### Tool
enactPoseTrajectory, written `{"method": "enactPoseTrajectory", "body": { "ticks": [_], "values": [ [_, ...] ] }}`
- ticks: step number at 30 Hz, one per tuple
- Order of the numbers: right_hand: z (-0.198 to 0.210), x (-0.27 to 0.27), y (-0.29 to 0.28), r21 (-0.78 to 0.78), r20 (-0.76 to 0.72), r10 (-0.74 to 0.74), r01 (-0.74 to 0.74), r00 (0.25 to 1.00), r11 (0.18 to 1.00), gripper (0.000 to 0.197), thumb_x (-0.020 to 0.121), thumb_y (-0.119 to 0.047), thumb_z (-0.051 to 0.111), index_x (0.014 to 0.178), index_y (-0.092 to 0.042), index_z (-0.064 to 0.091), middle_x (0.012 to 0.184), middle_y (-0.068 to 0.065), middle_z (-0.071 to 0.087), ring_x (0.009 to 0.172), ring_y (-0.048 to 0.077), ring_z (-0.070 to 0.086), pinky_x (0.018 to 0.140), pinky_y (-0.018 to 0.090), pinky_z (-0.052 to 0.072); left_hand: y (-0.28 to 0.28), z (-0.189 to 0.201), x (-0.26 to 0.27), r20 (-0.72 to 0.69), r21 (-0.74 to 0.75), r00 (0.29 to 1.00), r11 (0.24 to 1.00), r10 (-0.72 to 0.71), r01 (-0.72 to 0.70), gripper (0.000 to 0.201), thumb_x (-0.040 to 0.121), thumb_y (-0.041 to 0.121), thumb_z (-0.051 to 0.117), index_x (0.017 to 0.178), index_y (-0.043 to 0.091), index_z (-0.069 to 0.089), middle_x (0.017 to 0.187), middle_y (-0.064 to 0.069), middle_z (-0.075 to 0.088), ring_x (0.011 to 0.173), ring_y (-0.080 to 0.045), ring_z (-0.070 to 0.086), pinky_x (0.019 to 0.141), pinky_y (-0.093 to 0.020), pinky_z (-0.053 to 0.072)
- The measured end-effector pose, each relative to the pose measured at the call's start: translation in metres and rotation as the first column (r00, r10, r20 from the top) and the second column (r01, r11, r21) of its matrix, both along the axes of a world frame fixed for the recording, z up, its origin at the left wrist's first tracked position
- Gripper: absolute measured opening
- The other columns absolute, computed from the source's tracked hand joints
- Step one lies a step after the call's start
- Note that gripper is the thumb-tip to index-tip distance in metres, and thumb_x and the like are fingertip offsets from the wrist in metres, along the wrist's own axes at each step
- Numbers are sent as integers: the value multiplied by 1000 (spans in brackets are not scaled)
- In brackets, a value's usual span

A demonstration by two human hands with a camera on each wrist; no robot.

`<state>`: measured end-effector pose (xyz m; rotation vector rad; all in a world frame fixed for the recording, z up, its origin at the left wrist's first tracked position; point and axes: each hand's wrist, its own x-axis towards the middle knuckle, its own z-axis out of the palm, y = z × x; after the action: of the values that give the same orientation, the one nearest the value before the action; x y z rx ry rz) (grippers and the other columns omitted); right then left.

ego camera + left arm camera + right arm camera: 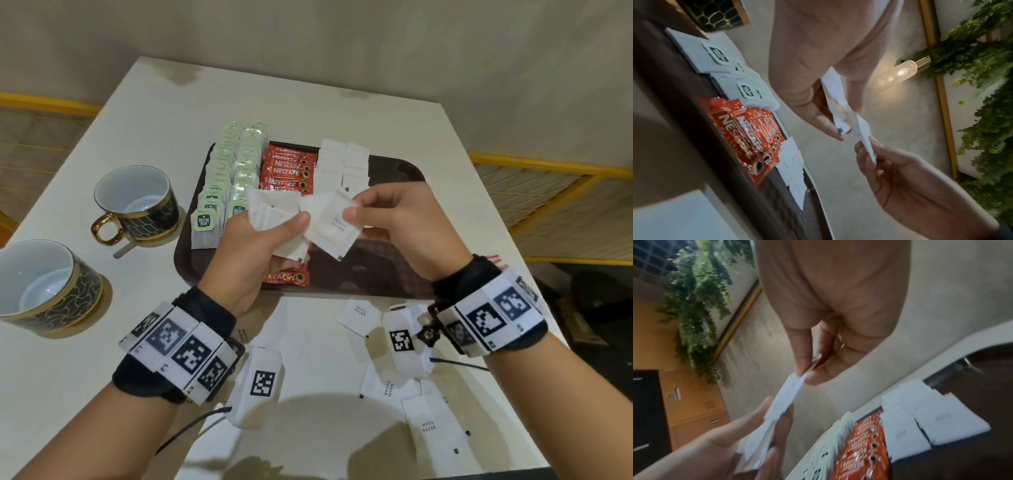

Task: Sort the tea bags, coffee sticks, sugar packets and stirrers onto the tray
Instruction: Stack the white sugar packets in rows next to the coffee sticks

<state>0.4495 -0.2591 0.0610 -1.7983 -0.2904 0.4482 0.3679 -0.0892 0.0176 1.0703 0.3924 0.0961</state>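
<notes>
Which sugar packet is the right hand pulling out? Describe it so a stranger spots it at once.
Start at the brown tray on the table. Above its near half, two hands meet; the right hand pinches one sugar packet. Unlike the bunch in the left hand, it is single, tilted, lettering up.

sugar packets [329,226]: matt white paper, edges finely serrated
coffee sticks [286,168]: glossy red foil-like wrap that catches the light
tea bags [219,171]: thin pale wrappers with paper tags
tray [394,274]: dark brown, fine woven texture, low sheen
cups [137,202]: glossy glazed ceramic, gilt rim
table [137,120]: smooth, pale, matt
wristbands [479,274]: black cloth
</notes>
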Motion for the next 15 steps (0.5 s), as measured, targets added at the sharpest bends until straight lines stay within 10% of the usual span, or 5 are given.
{"method": "enactPoseTrajectory", "body": {
  "ticks": [8,15],
  "values": [
    [-12,-16,-16,8,-68,19,-18,998,1000,11,85,1,68,88,10,63,90,9,75,84,17,73,68,26,58,13,0,5,-63,250,998,968,-7,23,30,87,13,70,116,14,64,108,-4,73,100,-21,70,72,-34,59],
    [23,2,-5,-392,151,366,-285,918,875,6,78,-6,78,81,-2,74,84,9,74,79,26,71,79,39,58,15,17,8,-13,747,964,639,-267,187,16,77,21,79,91,22,72,78,7,68,67,-3,61,59,-18,45]
  ]
}}
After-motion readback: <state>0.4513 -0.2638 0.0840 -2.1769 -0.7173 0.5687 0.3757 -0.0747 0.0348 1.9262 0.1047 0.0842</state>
